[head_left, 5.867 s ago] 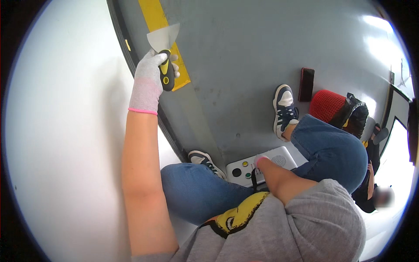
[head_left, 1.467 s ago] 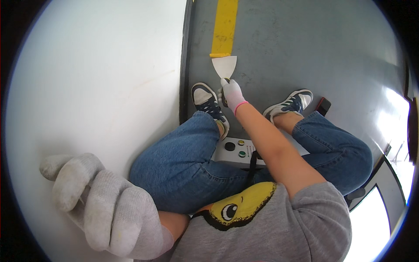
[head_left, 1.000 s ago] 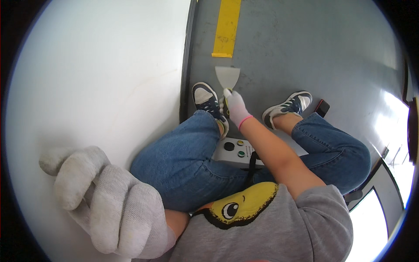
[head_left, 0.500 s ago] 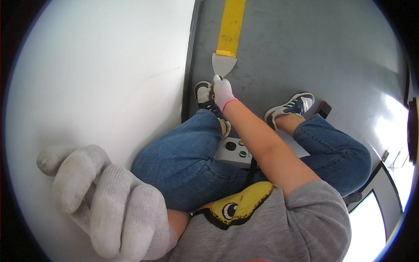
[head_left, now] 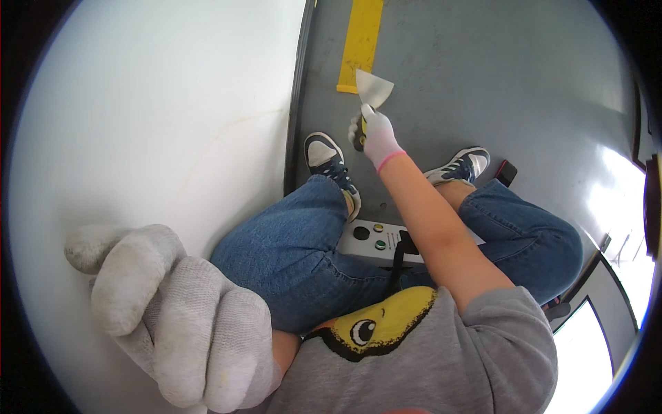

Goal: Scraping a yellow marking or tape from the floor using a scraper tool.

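Note:
My right hand [head_left: 376, 136], in a white and pink glove with a pink cuff, is closed round the dark and yellow handle of a putty knife [head_left: 374, 88]. Its wide metal blade points away from me and overlaps the right side of the near end of a yellow floor tape strip [head_left: 360, 43]. A folded edge runs across that end of the tape. Large in the lower left, my left hand [head_left: 183, 310] wears a thick, grubby white knit glove. Its fingers are curled in beside the white wall, and no object shows in them; the palm is hidden.
The white wall [head_left: 172, 117] rises at my left, with a dark strip along its base. My shoes [head_left: 325, 157] rest on the grey floor [head_left: 469, 83]. Between my legs is a light box with buttons [head_left: 379, 238]. A dark phone [head_left: 507, 172] lies near my right shoe.
The putty knife and my right hand have shifted right and turned; the blade has left the centre of the tape's end. My left hand has moved slightly right.

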{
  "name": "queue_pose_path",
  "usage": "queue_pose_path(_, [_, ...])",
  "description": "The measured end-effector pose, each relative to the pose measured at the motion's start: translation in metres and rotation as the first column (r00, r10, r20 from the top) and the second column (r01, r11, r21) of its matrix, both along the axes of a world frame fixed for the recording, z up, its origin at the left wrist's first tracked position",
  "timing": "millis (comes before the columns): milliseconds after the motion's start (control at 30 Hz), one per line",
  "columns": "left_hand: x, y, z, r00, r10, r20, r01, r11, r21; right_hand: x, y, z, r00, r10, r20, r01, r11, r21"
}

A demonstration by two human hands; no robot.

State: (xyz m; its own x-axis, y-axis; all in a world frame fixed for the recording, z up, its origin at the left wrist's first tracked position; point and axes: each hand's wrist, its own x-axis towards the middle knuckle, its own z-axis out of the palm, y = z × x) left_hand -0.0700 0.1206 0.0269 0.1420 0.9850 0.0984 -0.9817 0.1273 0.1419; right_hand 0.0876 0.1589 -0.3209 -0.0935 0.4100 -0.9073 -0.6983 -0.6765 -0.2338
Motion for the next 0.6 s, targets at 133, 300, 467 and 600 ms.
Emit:
queue_pose_path(133, [0.008, -0.001, -0.007, 1.000, -0.006, 0.029, 0.006, 1.000, -0.007, 0.025, -0.055, -0.019, 0.930, 0.270, 0.249, -0.295, 0.953, 0.072])
queue_pose_path(300, [0.016, 0.008, -0.018, 0.997, -0.017, 0.070, 0.015, 1.000, 0.019, 0.020, -0.097, -0.024, 0.770, 0.504, 0.392, -0.511, 0.854, -0.095])
queue_pose_path(467, [0.019, 0.008, -0.013, 0.998, -0.021, 0.054, 0.020, 1.000, 0.019, 0.006, -0.044, -0.024, 0.848, 0.419, 0.325, -0.419, 0.905, -0.076])
queue_pose_path(600, [0.025, 0.011, -0.001, 0.982, 0.038, -0.184, -0.064, 0.988, -0.139, 0.010, -0.031, -0.009, 0.917, 0.342, 0.206, -0.323, 0.939, -0.120])
